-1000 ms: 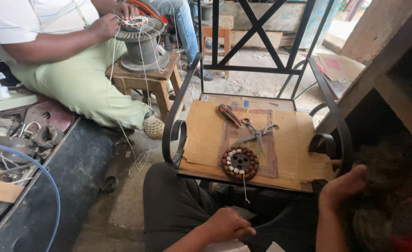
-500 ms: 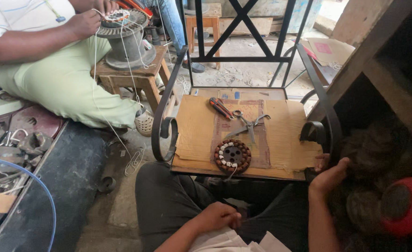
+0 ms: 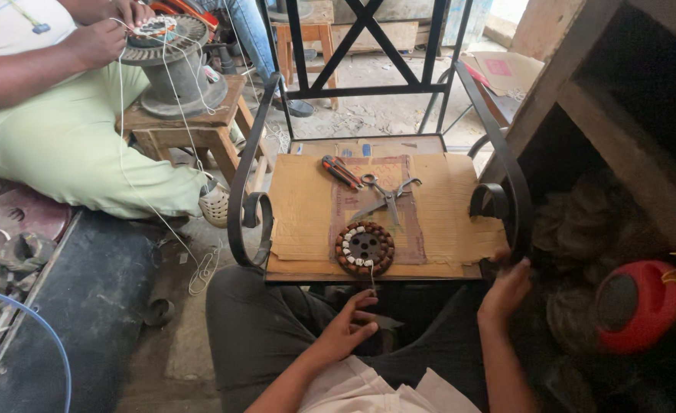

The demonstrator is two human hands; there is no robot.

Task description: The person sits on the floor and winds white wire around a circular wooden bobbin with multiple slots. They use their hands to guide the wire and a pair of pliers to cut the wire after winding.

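Just beyond the left hand (image 3: 347,325), a round dark stator ringed in brown and white coils (image 3: 364,248) sits on tan cardboard (image 3: 303,210). Farther off, red-handled pliers (image 3: 341,171). Right of the right hand (image 3: 506,291), a red plastic reel (image 3: 636,306).

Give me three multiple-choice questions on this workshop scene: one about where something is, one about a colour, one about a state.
1. Where does the round wound stator lie?
A. on the cardboard-covered chair seat
B. on the floor
C. in a hand

2. What colour is the round thing at the right edge?
A. blue
B. red
C. green

3. How do the scissors lie?
A. held in a hand
B. hanging up
C. untouched on the cardboard

Answers: 1 A, it rests near the seat's front edge. 2 B, its shell is red. 3 C, the left hand and right hand are both below the seat.
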